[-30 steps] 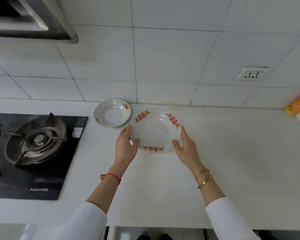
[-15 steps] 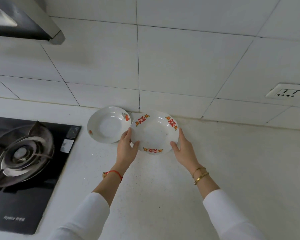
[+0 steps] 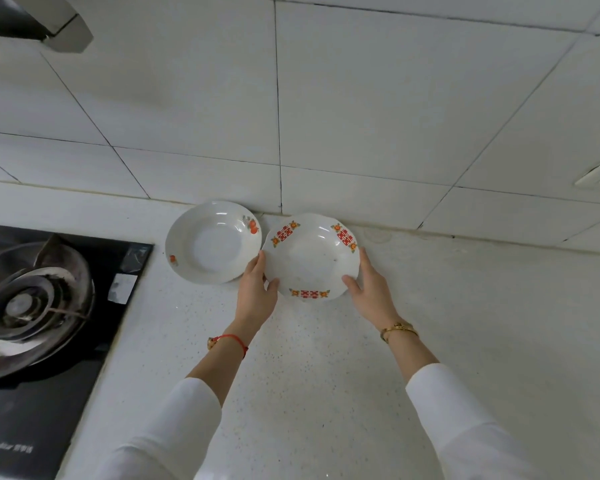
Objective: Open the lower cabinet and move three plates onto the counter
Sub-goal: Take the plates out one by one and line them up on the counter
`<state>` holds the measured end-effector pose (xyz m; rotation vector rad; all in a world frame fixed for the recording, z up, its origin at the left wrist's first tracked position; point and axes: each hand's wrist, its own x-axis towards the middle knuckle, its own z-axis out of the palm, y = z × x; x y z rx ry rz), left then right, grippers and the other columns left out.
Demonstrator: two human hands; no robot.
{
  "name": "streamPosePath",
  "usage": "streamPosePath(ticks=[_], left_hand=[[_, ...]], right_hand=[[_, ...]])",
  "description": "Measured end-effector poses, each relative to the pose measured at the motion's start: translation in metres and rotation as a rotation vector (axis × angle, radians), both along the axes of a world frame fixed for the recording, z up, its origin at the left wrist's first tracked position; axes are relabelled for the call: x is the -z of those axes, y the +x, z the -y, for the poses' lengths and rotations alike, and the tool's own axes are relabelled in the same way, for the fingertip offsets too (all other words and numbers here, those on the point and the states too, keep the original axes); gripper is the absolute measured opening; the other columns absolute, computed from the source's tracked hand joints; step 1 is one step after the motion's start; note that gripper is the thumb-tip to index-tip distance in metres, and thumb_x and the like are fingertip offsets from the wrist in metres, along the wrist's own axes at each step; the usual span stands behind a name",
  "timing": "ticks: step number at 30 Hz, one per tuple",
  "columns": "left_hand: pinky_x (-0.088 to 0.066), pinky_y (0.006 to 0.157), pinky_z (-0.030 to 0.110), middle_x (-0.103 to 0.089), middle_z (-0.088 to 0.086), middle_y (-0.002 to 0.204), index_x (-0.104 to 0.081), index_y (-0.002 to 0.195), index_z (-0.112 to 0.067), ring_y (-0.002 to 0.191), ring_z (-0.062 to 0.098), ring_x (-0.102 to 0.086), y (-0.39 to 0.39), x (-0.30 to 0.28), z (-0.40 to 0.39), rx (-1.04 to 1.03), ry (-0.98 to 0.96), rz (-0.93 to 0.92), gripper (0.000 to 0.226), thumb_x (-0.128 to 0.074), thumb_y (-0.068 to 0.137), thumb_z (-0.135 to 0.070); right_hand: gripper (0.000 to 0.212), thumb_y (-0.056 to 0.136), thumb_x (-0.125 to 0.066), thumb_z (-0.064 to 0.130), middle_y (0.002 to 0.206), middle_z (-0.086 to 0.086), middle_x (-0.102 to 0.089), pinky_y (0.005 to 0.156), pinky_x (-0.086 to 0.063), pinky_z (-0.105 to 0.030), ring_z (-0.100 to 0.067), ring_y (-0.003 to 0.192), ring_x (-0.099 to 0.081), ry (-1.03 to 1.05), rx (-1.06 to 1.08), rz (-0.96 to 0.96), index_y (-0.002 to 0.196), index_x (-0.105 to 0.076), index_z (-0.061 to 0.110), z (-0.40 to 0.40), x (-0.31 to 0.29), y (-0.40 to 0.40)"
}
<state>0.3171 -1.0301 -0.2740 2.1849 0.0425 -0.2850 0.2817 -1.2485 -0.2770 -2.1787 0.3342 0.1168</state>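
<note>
Single head-worn view, forward and down, close over the counter (image 3: pixel 326 393).

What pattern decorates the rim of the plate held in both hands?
Three red double-character motifs flanked by small orange flowers on the white plate, clearest in the head view.

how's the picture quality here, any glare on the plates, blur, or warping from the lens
Head view: small white glints sit on the red-patterned plate and on the plate with orange fruit; soft even light, only faint shadows under the left hand and right hand; wide-angle warping tilts the tile lines of the wall; the gas burner at the left edge looks slightly smeared.
</note>
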Motion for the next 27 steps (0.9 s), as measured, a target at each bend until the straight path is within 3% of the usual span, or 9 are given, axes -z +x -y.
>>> streamPosePath(ticks=[6, 14, 18, 23, 27], left_hand=[[-0.040, 0.110, 0.046, -0.039, 0.010, 0.151, -0.025, 0.152, -0.009, 0.137, 0.029, -0.042, 0.006, 0.006, 0.000, 0.002, -0.038, -0.025, 0.066, -0.055, 0.093, -0.002], [-0.038, 0.111, 0.046, -0.037, 0.004, 0.152, -0.027, 0.152, -0.010, 0.140, 0.027, -0.038, 0.005, 0.010, 0.004, 0.026, -0.064, 0.008, 0.068, -0.054, 0.091, 0.005], [-0.034, 0.113, 0.046, -0.031, 0.002, 0.156, -0.020, 0.154, -0.014, 0.143, 0.026, -0.033, 0.004, 0.010, 0.003, 0.023, -0.074, -0.019, 0.072, -0.053, 0.092, 0.004], [-0.031, 0.115, 0.046, -0.029, 0.004, 0.157, -0.010, 0.155, -0.016, 0.144, 0.027, -0.031, 0.001, 0.005, -0.002, 0.089, -0.024, -0.037, 0.077, -0.056, 0.093, -0.004], [-0.031, 0.113, 0.042, -0.041, 0.004, 0.151, -0.025, 0.152, -0.017, 0.141, 0.027, -0.037, -0.006, -0.008, -0.008, 0.059, 0.006, 0.031, 0.068, -0.058, 0.093, -0.010]], right_hand=[[0.069, 0.095, -0.057, 0.018, 0.142, -0.005, -0.050, 0.104, -0.044, -0.036, -0.023, 0.132, -0.047, 0.008, -0.007, -0.020, 0.152, -0.019, 0.019, 0.001, 0.003, 0.007], [0.073, 0.096, -0.055, 0.017, 0.141, -0.007, -0.051, 0.097, -0.042, -0.026, -0.024, 0.128, -0.050, 0.000, -0.001, -0.072, 0.154, -0.012, 0.016, 0.004, 0.008, 0.013], [0.075, 0.096, -0.055, 0.017, 0.143, -0.009, -0.048, 0.104, -0.045, -0.039, -0.025, 0.131, -0.048, 0.012, 0.001, -0.120, 0.154, -0.009, 0.017, 0.003, 0.008, 0.015], [0.079, 0.096, -0.055, 0.023, 0.150, -0.010, -0.038, 0.109, -0.041, -0.042, -0.027, 0.136, -0.040, 0.012, -0.003, -0.167, 0.155, -0.003, 0.014, 0.000, -0.001, 0.016], [0.072, 0.096, -0.054, 0.029, 0.155, -0.013, -0.029, 0.116, -0.031, -0.044, -0.029, 0.144, -0.026, -0.084, 0.036, -0.134, 0.152, -0.014, 0.007, -0.002, -0.015, 0.010]])
